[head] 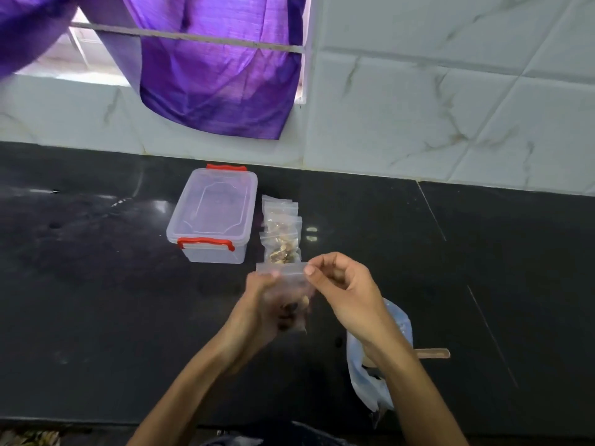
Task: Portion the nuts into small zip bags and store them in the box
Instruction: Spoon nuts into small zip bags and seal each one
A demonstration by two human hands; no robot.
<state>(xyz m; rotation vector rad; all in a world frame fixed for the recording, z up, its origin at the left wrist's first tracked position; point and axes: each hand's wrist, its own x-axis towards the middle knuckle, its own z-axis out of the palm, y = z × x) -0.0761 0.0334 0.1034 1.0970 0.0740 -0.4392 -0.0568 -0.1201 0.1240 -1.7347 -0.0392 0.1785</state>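
Head view: I see both hands over the black tabletop (96,284), sharing 1 small zip bag (283,284) with a few nuts inside. Left hand (260,304) cups its lower part, fingers closed round it. Right hand (341,284) pinches the top strip, fingers (309,269) shut on it. Filled bags (281,233) lie just beside the lidded clear box (214,217). Larger plastic bag (363,375) under right wrist.

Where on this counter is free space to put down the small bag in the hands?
Bare counter lies left of the box and right of the filled bags, up to the tiled wall. It is crowded between the box and those bags, and near the right hand, where the big bag and a stick lie.
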